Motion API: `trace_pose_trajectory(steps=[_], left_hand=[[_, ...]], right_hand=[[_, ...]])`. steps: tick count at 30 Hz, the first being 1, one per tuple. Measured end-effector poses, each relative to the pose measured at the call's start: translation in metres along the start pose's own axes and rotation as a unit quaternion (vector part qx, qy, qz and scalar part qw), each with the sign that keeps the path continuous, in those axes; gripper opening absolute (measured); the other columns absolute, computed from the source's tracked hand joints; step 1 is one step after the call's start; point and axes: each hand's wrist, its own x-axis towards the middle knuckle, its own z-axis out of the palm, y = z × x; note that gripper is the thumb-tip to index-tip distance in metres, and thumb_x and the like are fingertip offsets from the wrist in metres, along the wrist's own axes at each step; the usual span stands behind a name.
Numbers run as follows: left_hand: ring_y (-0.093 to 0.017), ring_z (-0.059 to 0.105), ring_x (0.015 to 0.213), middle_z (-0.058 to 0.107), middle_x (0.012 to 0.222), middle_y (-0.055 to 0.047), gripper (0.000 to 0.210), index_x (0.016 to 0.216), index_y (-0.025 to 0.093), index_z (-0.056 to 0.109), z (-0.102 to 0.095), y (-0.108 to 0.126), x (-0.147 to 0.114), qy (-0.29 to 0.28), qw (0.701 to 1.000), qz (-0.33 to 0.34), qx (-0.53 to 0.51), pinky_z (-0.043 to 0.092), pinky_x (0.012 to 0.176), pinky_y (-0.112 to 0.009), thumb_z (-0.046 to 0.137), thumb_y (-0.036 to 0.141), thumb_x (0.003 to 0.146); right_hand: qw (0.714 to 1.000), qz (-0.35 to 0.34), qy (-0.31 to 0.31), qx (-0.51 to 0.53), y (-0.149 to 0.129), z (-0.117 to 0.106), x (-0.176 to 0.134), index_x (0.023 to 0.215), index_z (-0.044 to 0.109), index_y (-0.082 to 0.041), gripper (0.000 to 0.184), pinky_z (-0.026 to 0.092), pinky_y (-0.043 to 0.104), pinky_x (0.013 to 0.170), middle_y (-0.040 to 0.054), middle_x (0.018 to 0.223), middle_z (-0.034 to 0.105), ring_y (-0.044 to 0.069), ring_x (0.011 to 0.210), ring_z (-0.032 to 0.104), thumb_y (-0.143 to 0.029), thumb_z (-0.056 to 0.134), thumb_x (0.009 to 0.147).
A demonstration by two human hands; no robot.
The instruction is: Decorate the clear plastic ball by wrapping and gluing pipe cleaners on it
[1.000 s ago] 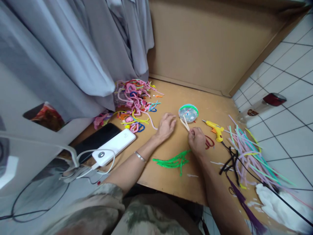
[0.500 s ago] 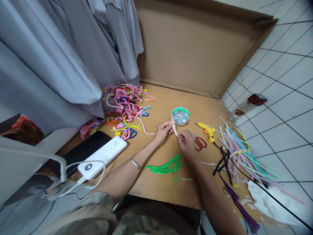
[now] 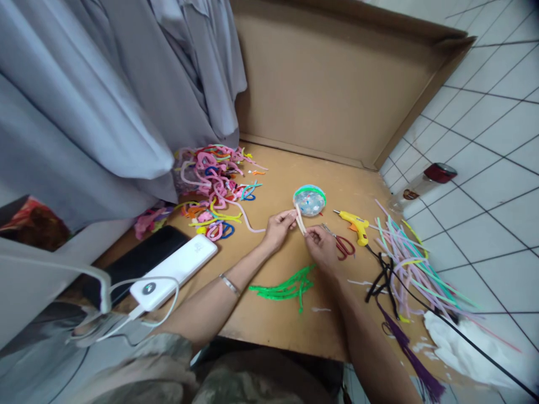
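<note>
Between my two hands runs a pale cream strip [image 3: 300, 220], which now looks like two thin strands lying side by side; its exact kind is too small to make out. The fingers of my left hand [image 3: 281, 227] pinch its upper end. My right hand [image 3: 322, 244] pinches the lower end. Just beyond my fingers sits a round clear dish [image 3: 310, 203] with a green band along its rim. Red-handled scissors [image 3: 345, 247] lie right beside my right hand, partly hidden by it. Green pipe cleaners [image 3: 282, 287] lie on the table between my forearms.
A yellow glue gun [image 3: 356, 225] with a black cord lies right of the scissors. Loose pastel pipe cleaners [image 3: 406, 264] and a purple tassel [image 3: 406, 348] spread on the right. On the left are a tangled pink pile [image 3: 210, 179], a white power bank [image 3: 177, 269] and a black phone [image 3: 138, 258].
The pale strip has turned or parted slightly and now shows as two thin strands. Both hands stay almost in place, and the whole view has shifted very slightly.
</note>
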Motion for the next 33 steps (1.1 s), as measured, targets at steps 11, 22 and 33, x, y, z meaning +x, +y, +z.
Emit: trace_pose_trajectory(steps=[11, 22, 33], left_hand=[[-0.005, 0.034, 0.049, 0.047, 0.053, 0.005, 0.051, 0.084, 0.011, 0.075, 0.013, 0.0, -0.015, -0.05, 0.997, -0.053, 0.004, 0.024, 0.05, -0.022, 0.079, 0.058, 0.064], [-0.002, 0.034, 0.041, 0.044, 0.05, 0.007, 0.031, 0.072, 0.013, 0.066, -0.005, 0.025, 0.014, 0.087, 0.989, -0.048, -0.109, 0.023, 0.04, -0.017, 0.083, 0.039, 0.07], [-0.002, 0.035, 0.04, 0.044, 0.05, 0.007, 0.024, 0.072, 0.013, 0.064, -0.007, 0.031, 0.019, 0.141, 0.979, -0.047, -0.138, 0.025, 0.039, -0.015, 0.077, 0.032, 0.08]], right_hand=[[0.973, 0.149, -0.034, 0.173, -0.003, 0.005, -0.002, 0.075, 0.065, -0.021, 0.036, 0.045, 0.027, 0.053, -0.0003, 0.062, 0.063, 0.014, 0.053, 0.056, -0.056, 0.062, 0.077], [0.939, 0.204, -0.086, 0.262, -0.014, -0.012, 0.003, 0.07, 0.063, -0.018, 0.056, 0.046, 0.023, 0.048, 0.0014, 0.057, 0.064, 0.011, 0.046, 0.055, -0.074, 0.066, 0.069], [0.943, 0.211, -0.114, 0.231, -0.012, -0.01, 0.002, 0.066, 0.064, -0.018, 0.05, 0.038, 0.019, 0.041, -0.0017, 0.054, 0.061, 0.007, 0.043, 0.05, -0.067, 0.073, 0.064]])
